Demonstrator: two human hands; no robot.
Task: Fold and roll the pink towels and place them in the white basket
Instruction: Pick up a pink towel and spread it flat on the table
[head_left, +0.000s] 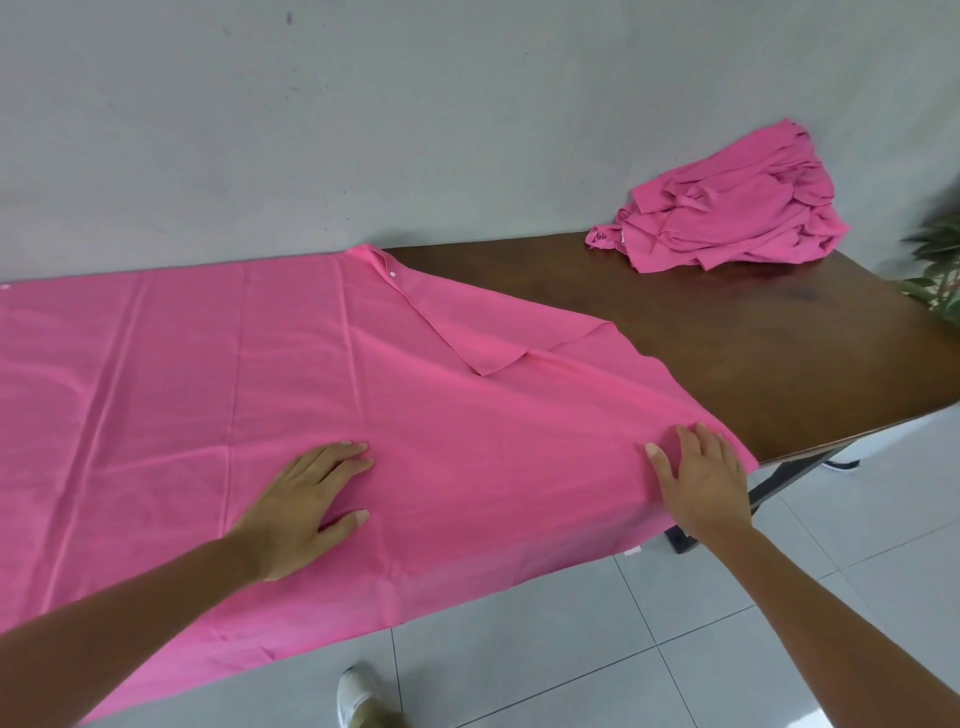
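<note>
Both hands, left hand (301, 506) and right hand (701, 483), press flat pink towel (260, 364).

The spread towel (260, 389) runs off the left edge, hiding the table (727, 322) beneath. A plant (940, 270) is cut by the right edge, a shoe (356, 693) by the bottom. Towels in the pile (727, 208) cannot be counted.

Bare forearms to left hand (306, 512) and right hand (701, 483); 1 white shoe (355, 693), perhaps olive trouser cuff (379, 719).
</note>
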